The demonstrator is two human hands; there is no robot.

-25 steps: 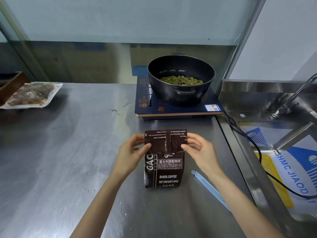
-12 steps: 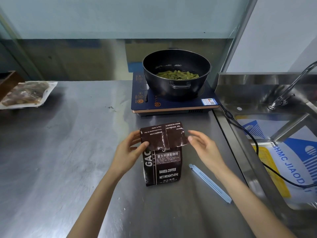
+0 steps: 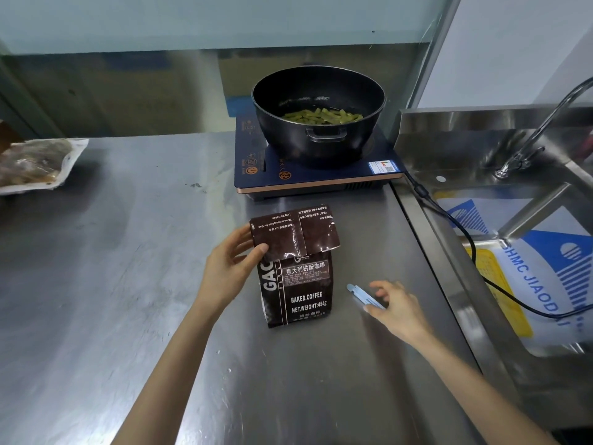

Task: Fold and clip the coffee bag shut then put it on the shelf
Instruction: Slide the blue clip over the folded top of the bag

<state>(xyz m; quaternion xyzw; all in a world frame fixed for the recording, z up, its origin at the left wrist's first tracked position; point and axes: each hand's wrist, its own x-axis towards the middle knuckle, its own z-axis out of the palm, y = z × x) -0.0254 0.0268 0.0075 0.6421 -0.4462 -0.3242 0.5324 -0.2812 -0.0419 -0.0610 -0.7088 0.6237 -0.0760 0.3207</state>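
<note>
A dark brown coffee bag (image 3: pixel 298 290) stands upright on the steel counter (image 3: pixel 128 284), its top folded forward into a flap. My left hand (image 3: pixel 229 268) pinches the flap's left edge, thumb in front and fingers behind. A long light-blue bag clip (image 3: pixel 362 295) lies on the counter to the right of the bag. My right hand (image 3: pixel 396 308) is over the clip's near end with fingers spread, touching it or just above it; a grip is not visible. No shelf is in view.
A black pot (image 3: pixel 319 114) of green beans sits on a blue induction cooker (image 3: pixel 308 175) behind the bag. A steel sink (image 3: pixel 481 162) with a tap (image 3: pixel 539 133) lies to the right, a black cable (image 3: pixel 455 220) trailing into it. A sealed food packet (image 3: pixel 35 165) lies far left.
My right hand has let go of the flap's right edge and dropped down right to the blue clip. My left hand keeps hold of the fold.
</note>
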